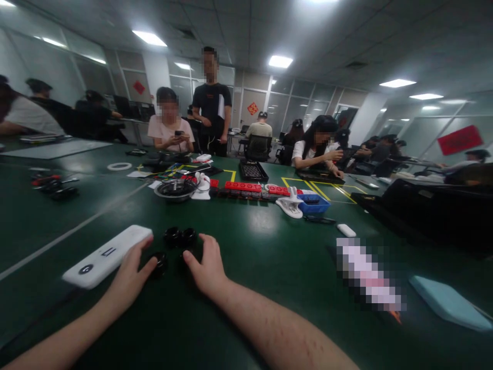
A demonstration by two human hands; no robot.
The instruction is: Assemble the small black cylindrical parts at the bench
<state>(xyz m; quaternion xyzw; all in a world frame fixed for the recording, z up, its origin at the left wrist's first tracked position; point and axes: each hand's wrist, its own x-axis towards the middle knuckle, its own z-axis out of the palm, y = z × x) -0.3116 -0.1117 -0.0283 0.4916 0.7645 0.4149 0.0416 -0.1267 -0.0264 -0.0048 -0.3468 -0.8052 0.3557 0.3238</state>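
1. Resting on green table (269,246): left hand (129,277) and right hand (206,267), fingers spread, flanking small black round parts (180,237) — one part under left fingertips, apparently touched, not clamped.
2. Likely light, rigid, smooth — pinch each across its rim.
3. White flat device (106,255) just left.

On the counter (269,246) we see two small caps (179,237) just beyond our hands, a third cap (159,264) between our left hand (129,277) and right hand (206,267). A flat device (106,255) lies left of them. Farther back sit a bowl (175,189), a row of blocks (252,188) and, to the right, a small tray (314,204).
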